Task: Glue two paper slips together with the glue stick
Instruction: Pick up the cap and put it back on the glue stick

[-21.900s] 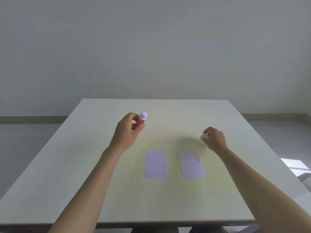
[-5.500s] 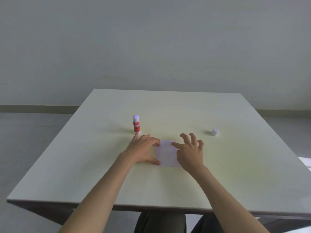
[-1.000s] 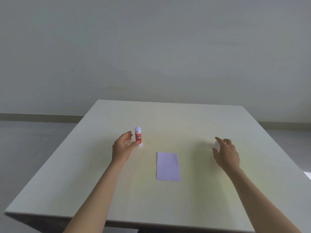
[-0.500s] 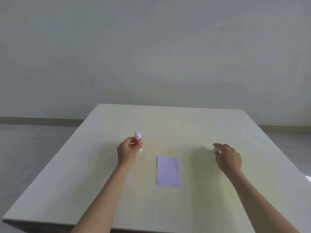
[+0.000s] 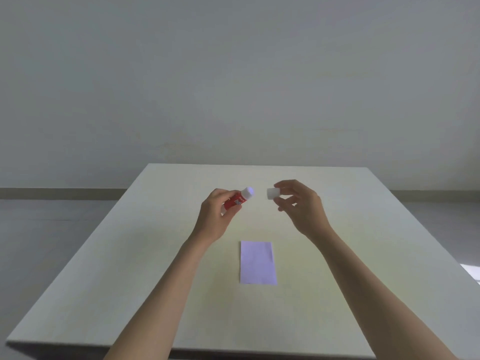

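Above the middle of the pale table (image 5: 130, 268), I hold both hands up off the surface, facing each other. My left hand (image 5: 217, 216) is closed around the red glue stick (image 5: 237, 200): my fingers and thumb wrap its lower body, and the tube lies tilted, its white uncapped tip pointing up and to the right, sticking out past my knuckles. My right hand (image 5: 301, 206) pinches the small white cap (image 5: 273, 194) between thumb and fingertips, with the cap at the very ends of my fingers and its left side turned toward the glue tip. The cap and the tip sit near each other at about the same height, with a small gap of bare table showing between them; they are not touching. Below and between my two wrists, nearer to me, the paper slips (image 5: 257, 262) lie flat on the table as a single pale lilac rectangle, its long side running away from me. Neither hand touches the paper; both are well above and beyond it. My forearms reach in from the near edge of the table on either side of the paper.
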A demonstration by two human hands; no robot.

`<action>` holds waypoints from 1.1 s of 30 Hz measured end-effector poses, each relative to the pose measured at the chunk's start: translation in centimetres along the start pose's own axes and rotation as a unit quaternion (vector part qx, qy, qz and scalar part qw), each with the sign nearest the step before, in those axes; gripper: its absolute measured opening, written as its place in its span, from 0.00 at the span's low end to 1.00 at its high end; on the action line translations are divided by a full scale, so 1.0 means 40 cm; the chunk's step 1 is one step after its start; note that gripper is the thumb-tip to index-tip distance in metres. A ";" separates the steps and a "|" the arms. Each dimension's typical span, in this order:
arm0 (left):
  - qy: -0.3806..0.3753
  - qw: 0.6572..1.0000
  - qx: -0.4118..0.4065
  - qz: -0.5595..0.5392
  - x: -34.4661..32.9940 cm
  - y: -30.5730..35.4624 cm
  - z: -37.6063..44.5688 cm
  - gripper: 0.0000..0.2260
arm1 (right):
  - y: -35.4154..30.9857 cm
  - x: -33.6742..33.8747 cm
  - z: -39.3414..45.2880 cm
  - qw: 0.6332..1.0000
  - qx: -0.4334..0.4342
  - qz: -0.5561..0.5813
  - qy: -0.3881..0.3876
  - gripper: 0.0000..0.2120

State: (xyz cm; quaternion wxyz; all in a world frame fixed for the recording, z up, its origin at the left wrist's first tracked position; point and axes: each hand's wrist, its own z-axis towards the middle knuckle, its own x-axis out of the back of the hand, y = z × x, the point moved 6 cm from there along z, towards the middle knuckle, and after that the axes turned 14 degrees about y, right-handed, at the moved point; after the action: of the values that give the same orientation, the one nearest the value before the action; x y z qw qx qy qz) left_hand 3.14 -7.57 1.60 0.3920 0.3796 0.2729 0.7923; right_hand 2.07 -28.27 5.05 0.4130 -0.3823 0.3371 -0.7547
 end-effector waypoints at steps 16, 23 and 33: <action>-0.058 0.994 -0.075 0.047 -0.019 0.050 -0.009 0.14 | -0.013 -0.030 -0.024 0.997 0.043 -0.046 -0.049 0.11; -0.078 0.990 -0.089 0.075 -0.039 0.060 -0.010 0.13 | -0.003 -0.036 -0.012 0.993 0.040 -0.074 -0.082 0.07; -0.090 0.991 -0.063 0.072 -0.047 0.049 -0.017 0.12 | 0.017 -0.034 -0.015 0.991 0.013 -0.082 -0.105 0.13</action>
State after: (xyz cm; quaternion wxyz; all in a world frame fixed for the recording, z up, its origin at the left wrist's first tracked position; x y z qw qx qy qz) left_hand 2.54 -10.30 1.94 0.3800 0.4431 0.1582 0.7964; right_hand 2.30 -27.24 3.81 0.3881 -0.4801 0.2498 -0.7460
